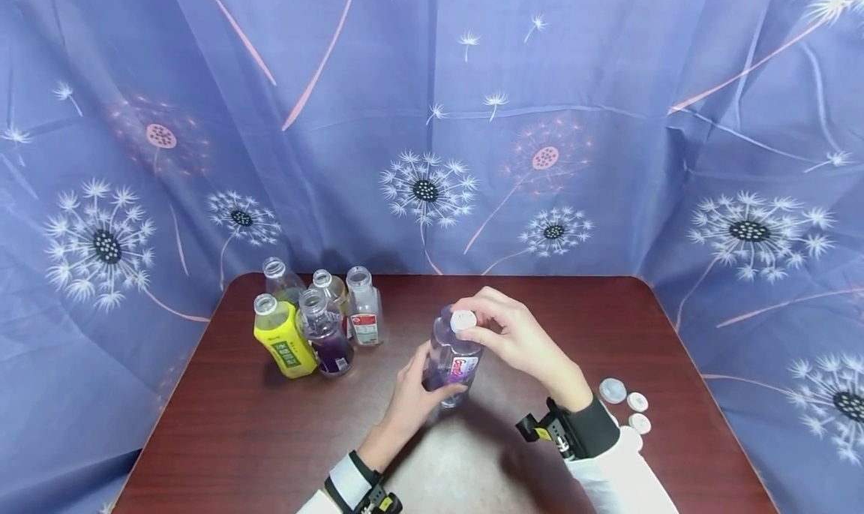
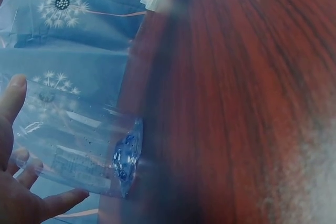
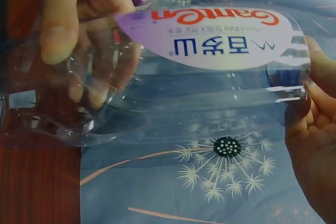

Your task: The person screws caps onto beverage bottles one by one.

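Observation:
A clear plastic water bottle with a pink-and-white Ganten label is held over the middle of the table, tilted a little. My left hand grips its lower body, thumb across the front; the left wrist view shows these fingers spread around the clear plastic. At the top, my right hand pinches the white cap between thumb and fingers. That cap sits at the bottle's mouth. In the right wrist view the right fingers are at the bottle's neck end, which they partly hide.
Several uncapped bottles stand at the back left, among them a yellow-labelled one, one with purple contents and a clear one with a red label. Several loose caps lie at the right by the right sleeve. A patterned blue curtain hangs behind the table.

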